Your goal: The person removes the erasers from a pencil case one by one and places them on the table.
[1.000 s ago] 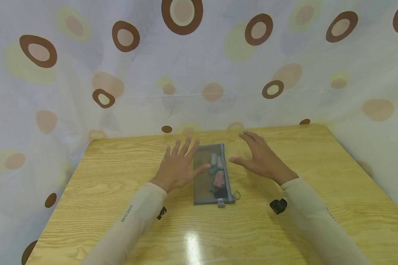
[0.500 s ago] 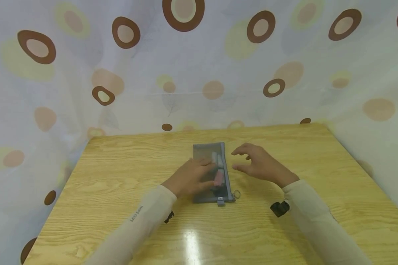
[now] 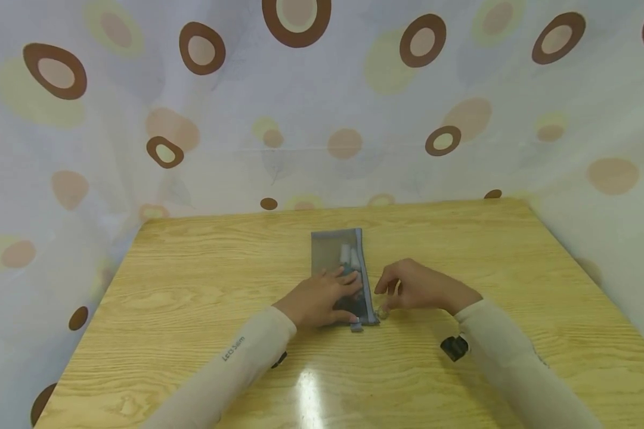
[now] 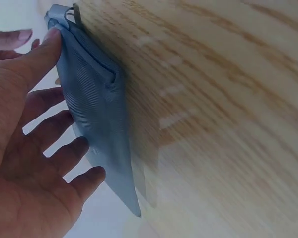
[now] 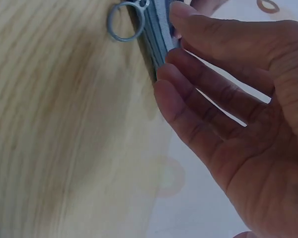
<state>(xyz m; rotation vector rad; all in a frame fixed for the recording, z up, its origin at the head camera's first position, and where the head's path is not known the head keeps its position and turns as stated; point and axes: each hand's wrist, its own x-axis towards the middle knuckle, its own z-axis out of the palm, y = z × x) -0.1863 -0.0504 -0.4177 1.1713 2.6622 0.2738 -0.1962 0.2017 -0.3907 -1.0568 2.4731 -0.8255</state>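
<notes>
A grey mesh zip pouch (image 3: 326, 245) lies flat on the table, with small whitish rolls (image 3: 346, 254) showing through it. Over the pouch's near half, my left hand (image 3: 318, 298) rests with its fingers spread; in the left wrist view its thumb and fingertips touch the mesh (image 4: 97, 99). My right hand (image 3: 421, 286) is at the pouch's zipped right edge, fingers loosely bent. Beside the right thumb, the zip's metal ring (image 5: 125, 22) hangs free in the right wrist view, not gripped. Other contents under the left hand are hidden.
The wooden table (image 3: 204, 262) spreads around the pouch. A patterned cloth (image 3: 300, 101) rises behind the table and along both sides. A black wrist strap piece (image 3: 454, 348) sits by the right sleeve (image 3: 507, 345).
My left hand has moved right and down onto the pouch, covering the pink item. My right hand has come nearer to the zip ring, its fingers more bent. The pouch stays put.
</notes>
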